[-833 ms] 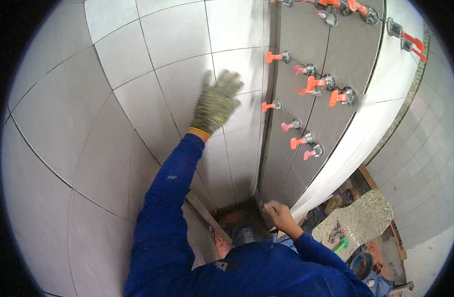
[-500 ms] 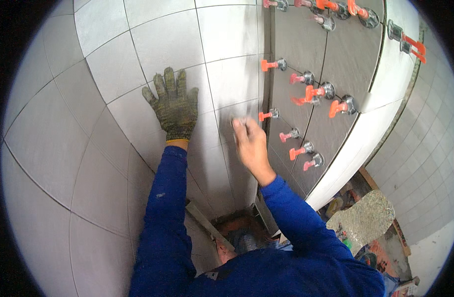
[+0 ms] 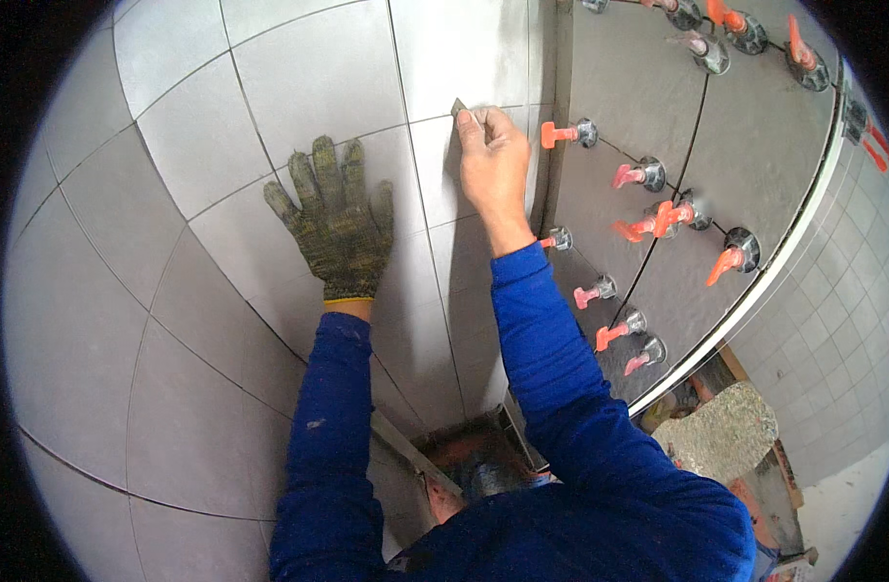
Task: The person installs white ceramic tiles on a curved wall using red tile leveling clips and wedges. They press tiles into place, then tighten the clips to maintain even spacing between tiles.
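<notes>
My left hand (image 3: pixel 340 228), in a dark green knitted glove with a yellow cuff edge, lies flat on the pale tiled wall (image 3: pixel 309 73), its fingers spread. To the right of it my bare right hand (image 3: pixel 498 165) pinches a small, thin, pointed grey blade-like piece (image 3: pixel 458 106) between thumb and fingers. The tip of that piece points up, close to a crossing of dark joints between the tiles. Whether it touches the wall I cannot tell. Most of the piece is hidden in my grip.
On the darker tiled face at right, several red and orange T-shaped tile-levelling clips (image 3: pixel 561 133) stick out of the joints. A white edge (image 3: pixel 803 238) bounds that face. A rough speckled slab (image 3: pixel 724 432) lies low at right. Larger grey tiles (image 3: pixel 95 291) cover the left wall.
My right hand has moved up along the wall, and the pointed piece now shows above its fingers. The view has shifted slightly. My left hand stays flat on the tiles.
</notes>
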`<action>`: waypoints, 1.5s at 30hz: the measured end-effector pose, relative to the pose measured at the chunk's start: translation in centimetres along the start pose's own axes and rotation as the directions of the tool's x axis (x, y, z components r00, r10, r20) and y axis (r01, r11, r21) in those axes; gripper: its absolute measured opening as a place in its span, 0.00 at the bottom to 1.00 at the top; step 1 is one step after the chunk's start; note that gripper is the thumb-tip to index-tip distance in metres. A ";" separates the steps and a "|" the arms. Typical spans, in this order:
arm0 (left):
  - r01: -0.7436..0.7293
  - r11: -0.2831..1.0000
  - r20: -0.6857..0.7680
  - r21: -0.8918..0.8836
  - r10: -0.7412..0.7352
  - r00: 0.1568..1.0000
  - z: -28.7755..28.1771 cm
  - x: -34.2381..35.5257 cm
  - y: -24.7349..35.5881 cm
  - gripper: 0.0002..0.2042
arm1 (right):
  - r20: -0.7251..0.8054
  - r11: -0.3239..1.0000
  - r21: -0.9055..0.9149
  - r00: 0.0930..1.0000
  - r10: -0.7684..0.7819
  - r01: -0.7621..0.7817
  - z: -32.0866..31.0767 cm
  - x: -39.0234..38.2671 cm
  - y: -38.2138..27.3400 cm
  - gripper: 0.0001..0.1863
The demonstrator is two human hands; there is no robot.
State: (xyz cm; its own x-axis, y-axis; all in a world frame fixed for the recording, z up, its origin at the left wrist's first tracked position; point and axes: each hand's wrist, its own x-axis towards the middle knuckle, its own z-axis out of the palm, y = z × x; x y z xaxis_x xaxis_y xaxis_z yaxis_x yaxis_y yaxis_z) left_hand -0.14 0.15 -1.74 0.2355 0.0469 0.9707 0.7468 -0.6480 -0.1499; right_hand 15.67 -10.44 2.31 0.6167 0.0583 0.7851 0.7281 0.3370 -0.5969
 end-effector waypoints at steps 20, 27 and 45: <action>0.004 0.995 -0.055 -0.098 -0.009 0.998 -0.3 0.1 -0.1 0.28 | 0.095 0.996 -0.083 0.994 0.045 -0.038 -0.7 -1.9 0.7 0.14; 0.004 0.998 -0.035 -0.062 -0.006 0.999 0.0 0.0 -0.1 0.29 | 0.080 0.997 -0.082 0.997 0.019 -0.013 -0.4 -2.7 1.1 0.14; 0.003 0.999 -0.035 -0.052 -0.005 0.999 0.5 -0.2 -0.3 0.31 | 0.636 0.984 -0.054 0.754 0.165 -0.170 -10.5 -27.9 3.3 0.10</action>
State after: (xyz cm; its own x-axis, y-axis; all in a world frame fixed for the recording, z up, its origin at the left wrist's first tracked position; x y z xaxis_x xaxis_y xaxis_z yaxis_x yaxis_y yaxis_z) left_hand -0.11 0.66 -1.99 0.2096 0.0236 0.9775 0.7140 -0.6867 -0.1365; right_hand 4.04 -20.86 -23.35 0.3951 0.6968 0.5986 0.6279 0.2707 -0.7297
